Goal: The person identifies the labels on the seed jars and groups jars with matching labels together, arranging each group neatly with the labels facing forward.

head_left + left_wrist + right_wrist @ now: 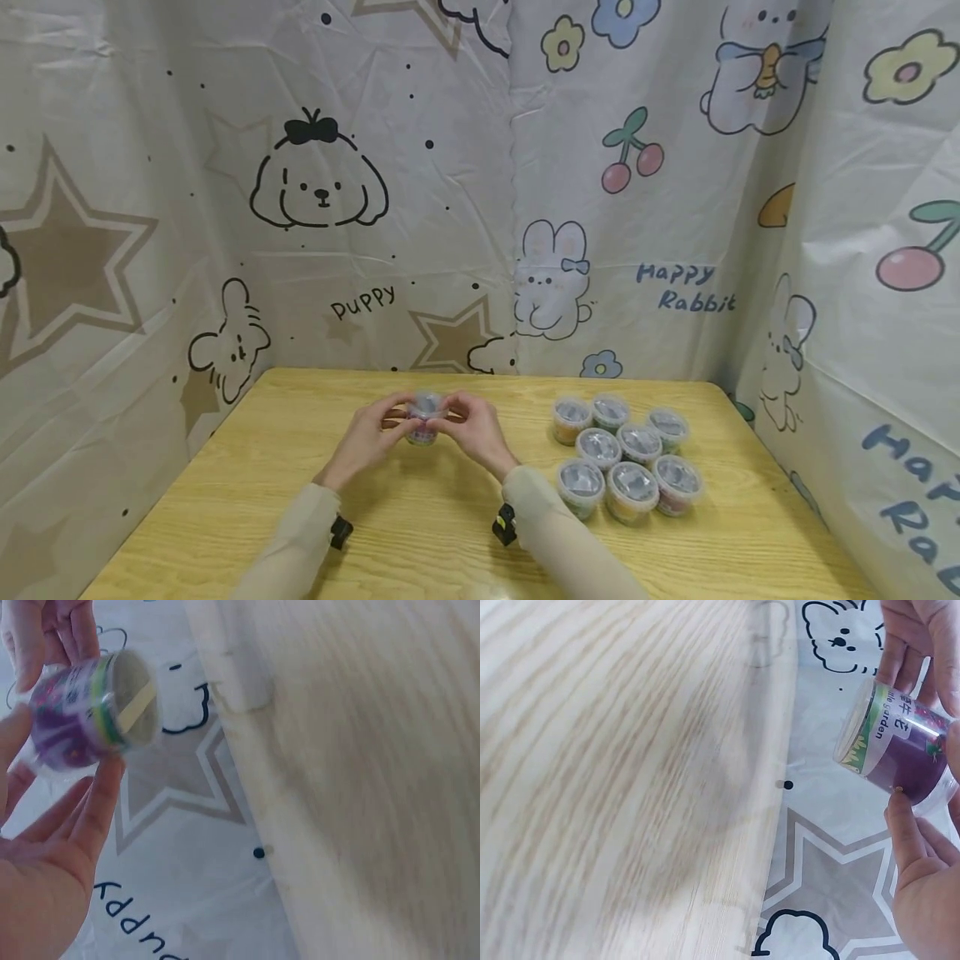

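Carefully, a person in pale sleeves (292, 542) is gripping a small purple-labeled tub (425, 407) with both hands over the far half of a wooden table (435, 533), left of its center. The left hand (369, 435) is pinching one side of the tub between thumb and fingers, while the right hand (476, 431) is mirroring that hold on the opposite side, both sets of fingers spreading only as wide as the tub itself. Its lid is facing up between the hands. The right wrist view is showing green trim on the label and the printed word "garden"; the left wrist view is revealing the tub's pale round end, a tan strip (137, 707) crossing it.

To the person's right, eight lidded tubs (632, 490) are standing in a loose cluster, dark gray shapes showing through their clear lids, with orange, green, yellow and pinkish tones coloring their sides. A black device (341, 532) is sitting at the left wrist, another (505, 525) at the right. Behind, a printed cloth (450, 183) is hanging around the table, displaying a puppy drawing (321, 197), a rabbit drawing (553, 287), stars, flowers and cherries.
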The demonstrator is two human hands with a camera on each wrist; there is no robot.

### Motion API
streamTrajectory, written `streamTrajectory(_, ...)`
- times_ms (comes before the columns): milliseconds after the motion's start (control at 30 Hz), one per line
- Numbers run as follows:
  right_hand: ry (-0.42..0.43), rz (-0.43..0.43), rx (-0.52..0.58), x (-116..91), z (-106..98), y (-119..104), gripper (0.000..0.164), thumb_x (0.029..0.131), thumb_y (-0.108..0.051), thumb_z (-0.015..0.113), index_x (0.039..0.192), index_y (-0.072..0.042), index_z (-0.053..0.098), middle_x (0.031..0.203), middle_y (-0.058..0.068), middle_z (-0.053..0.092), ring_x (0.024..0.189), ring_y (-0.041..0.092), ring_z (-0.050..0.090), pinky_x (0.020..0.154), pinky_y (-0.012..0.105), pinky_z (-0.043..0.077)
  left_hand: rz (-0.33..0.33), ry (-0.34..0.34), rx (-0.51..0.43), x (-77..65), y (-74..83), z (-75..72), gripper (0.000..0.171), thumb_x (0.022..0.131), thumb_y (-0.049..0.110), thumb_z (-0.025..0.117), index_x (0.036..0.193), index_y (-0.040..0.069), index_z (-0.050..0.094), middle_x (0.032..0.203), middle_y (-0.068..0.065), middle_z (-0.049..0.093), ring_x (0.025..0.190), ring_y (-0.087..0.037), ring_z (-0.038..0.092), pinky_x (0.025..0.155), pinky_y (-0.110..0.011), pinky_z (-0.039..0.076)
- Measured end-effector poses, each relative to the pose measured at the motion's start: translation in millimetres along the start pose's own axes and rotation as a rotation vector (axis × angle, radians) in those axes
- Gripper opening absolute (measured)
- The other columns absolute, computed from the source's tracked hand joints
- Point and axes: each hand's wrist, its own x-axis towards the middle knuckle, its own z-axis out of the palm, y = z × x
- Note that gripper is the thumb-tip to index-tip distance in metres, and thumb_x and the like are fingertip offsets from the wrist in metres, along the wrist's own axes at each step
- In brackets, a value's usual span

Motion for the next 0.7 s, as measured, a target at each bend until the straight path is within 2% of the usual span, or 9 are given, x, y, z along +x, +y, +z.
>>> streamTrajectory(100, -0.014, -0.043, 0.001, 3, 3, 3, 0.019, 0.082, -0.009, 0.078, 0.094, 0.002, 0.066, 0.112, 0.016, 0.069, 0.116, 0.031, 0.064, 0.093, 0.037, 0.056, 0.0, -0.048, 0.006, 3.1, -1.1, -5.2, 0.03, 0.092, 0.027, 0.068, 0.118, 0.015, 0.06, 0.119, -0.009, 0.066, 0.11, -0.029, 0.067, 0.092, -0.039, 0.057)
streamTrajectory(200, -0.013, -0.067, 0.009, 7, 8, 9, 0.019, 0.082, -0.008, 0.078, 0.093, 0.001, 0.065, 0.115, 0.016, 0.069, 0.118, 0.031, 0.063, 0.094, 0.039, 0.055, 0.014, -0.057, -0.003, 4.6, -4.8, -9.0, 0.027, 0.09, 0.024, 0.071, 0.111, 0.013, 0.059, 0.118, -0.011, 0.066, 0.111, -0.032, 0.066, 0.093, -0.04, 0.056)
streamTrajectory(400, -0.007, -0.065, -0.021, 9, 16, 9, 0.021, 0.082, -0.009, 0.079, 0.097, -0.003, 0.066, 0.123, 0.012, 0.067, 0.119, 0.029, 0.063, 0.092, 0.029, 0.056, 0.014, -0.02, -0.026, 2.6, -15.3, -12.4, 0.024, 0.087, 0.021, 0.074, 0.104, 0.011, 0.06, 0.12, -0.015, 0.065, 0.114, -0.036, 0.064, 0.096, -0.045, 0.053)
streamTrajectory(700, -0.017, -0.08, -0.18, 20, 28, 8, 0.021, 0.083, -0.014, 0.078, 0.101, -0.006, 0.069, 0.115, 0.008, 0.07, 0.112, 0.024, 0.066, 0.086, 0.023, 0.057, 0.03, 0.034, 0.03, 6.4, -28.2, -16.5, 0.024, 0.085, 0.015, 0.076, 0.103, 0.009, 0.062, 0.112, -0.013, 0.068, 0.113, -0.037, 0.064, 0.096, -0.049, 0.053)
